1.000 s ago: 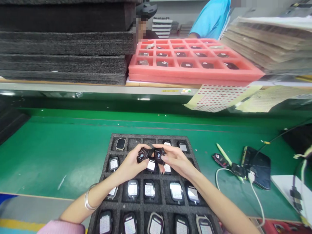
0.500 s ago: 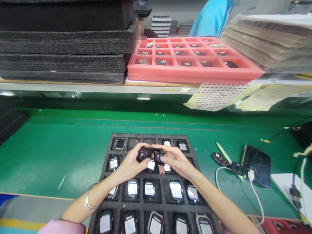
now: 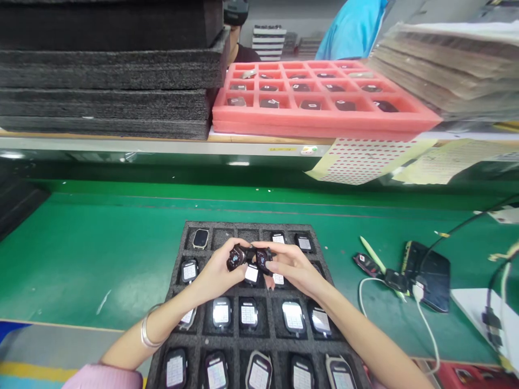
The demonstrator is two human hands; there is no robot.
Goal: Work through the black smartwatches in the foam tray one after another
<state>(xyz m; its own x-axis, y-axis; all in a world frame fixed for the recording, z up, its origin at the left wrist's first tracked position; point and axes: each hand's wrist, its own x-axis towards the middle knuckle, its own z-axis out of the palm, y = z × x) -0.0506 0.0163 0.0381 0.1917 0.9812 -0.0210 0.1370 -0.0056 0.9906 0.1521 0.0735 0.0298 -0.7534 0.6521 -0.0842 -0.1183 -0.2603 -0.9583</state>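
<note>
A black foam tray (image 3: pixel 184 267) lies on the green belt in front of me, its pockets filled with several small smartwatch bodies with lit screens. My left hand (image 3: pixel 217 275) is closed on one dark watch body (image 3: pixel 235 257) above the tray's second row. My right hand (image 3: pixel 294 268) is closed on another dark watch body (image 3: pixel 263 258) right beside it. The two watches nearly touch, faces turned up toward me. A silver bangle (image 3: pixel 146 327) circles my left wrist.
A pink foam tray (image 3: pixel 324 121) with watch parts sits on the shelf behind, next to stacked black foam sheets (image 3: pixel 109 75). To the right lie a pen (image 3: pixel 371 254), a phone (image 3: pixel 430 273) and a white cable (image 3: pixel 425 324). A person in blue (image 3: pixel 351 29) stands beyond the shelf.
Both hands stay above the tray with the two watches; the right hand's fingers have shifted slightly over its watch.
</note>
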